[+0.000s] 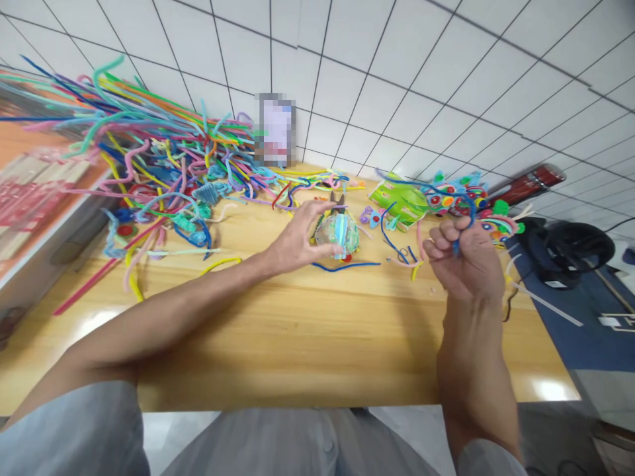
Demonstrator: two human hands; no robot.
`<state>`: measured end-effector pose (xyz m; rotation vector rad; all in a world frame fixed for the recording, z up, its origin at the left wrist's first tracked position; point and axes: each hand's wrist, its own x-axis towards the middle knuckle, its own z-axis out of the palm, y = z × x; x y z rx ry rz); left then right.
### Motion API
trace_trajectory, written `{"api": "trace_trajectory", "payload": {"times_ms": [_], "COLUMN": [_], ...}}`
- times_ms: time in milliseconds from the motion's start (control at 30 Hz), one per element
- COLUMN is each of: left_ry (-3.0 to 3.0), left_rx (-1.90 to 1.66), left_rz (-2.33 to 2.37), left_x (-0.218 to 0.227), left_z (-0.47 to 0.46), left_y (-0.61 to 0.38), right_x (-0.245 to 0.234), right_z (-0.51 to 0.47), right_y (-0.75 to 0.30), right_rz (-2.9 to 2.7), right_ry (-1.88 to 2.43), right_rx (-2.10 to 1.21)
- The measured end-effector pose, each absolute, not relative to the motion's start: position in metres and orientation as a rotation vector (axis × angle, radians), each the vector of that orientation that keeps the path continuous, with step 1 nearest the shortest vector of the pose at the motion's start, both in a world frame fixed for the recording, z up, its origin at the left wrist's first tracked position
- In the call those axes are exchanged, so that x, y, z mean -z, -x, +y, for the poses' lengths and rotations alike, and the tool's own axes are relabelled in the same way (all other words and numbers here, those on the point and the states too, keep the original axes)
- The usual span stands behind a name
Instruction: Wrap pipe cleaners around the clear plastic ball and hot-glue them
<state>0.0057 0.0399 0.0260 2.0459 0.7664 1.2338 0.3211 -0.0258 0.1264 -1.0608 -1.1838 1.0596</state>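
My left hand [297, 238] curves around a round, see-through ornament [350, 237] with light blue and green fuzzy strips, thumb on the near side and fingers on the far side. My right hand [466, 254] is raised at the right, its fingers pinched on a blue pipe cleaner [470, 210] whose long end arcs away to the left. Just beyond the ornament is a pair of pliers [337, 199], partly covered by my left fingers. In front of the ornament, another blue pipe cleaner [347, 266] lies on the wooden table [297, 330].
A big heap of colourful pipe cleaners [173, 145] fills the back left. A phone-like screen [276, 129] leans against the tiled wall. At the right are a green packet [399, 200], decorated fuzzy pieces [454, 192], a red flask [528, 186] and black headphones [570, 248].
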Motion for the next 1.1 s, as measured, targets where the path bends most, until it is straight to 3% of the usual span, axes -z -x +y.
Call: {"api": "trace_trajectory", "payload": {"times_ms": [233,467,1100], "left_ry": [-2.207,-2.215,-2.243], "left_rx": [-1.129,-1.283,-1.226], "left_rz": [0.895,0.880,0.710], "left_x": [0.018,0.015,0.023], "left_z": [0.032,0.040,0.045], "left_y": [-0.028,-0.030,-0.024], "right_x": [-0.103,-0.078,-0.056], "right_z": [0.003,0.008,0.012], "right_y": [-0.284,-0.251,-0.241], "right_rz": [-1.229,-1.288,-1.289], "right_ry": [1.009,1.112,1.135], "right_rx": [-0.895,-1.024,-1.105]}}
